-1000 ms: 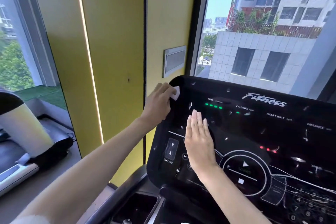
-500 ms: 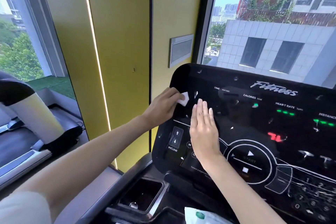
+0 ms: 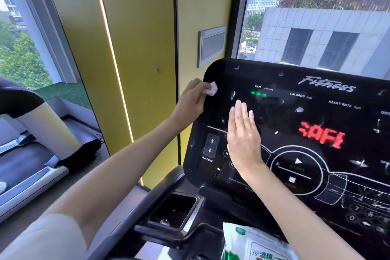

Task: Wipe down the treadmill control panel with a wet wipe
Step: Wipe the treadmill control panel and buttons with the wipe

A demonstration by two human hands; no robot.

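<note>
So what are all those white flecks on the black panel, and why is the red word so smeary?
Head view: the flecks look like lights mirrored in the glossy control panel; the red readout is smeared, probably motion blur, its last letter unclear; the wide lens bows the window frame; the wet wipe in the left hand is fairly crisp.

A gym: treadmill console [image 3: 274,118] beside another treadmill [image 3: 27,162].

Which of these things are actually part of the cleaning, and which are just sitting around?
Part of the job: wet wipe, pinched by the left hand; control panel; right hand, flat on the panel; wipe pack.

Just lying about: cup holder; neighbouring treadmill; grey wall plate.
</note>
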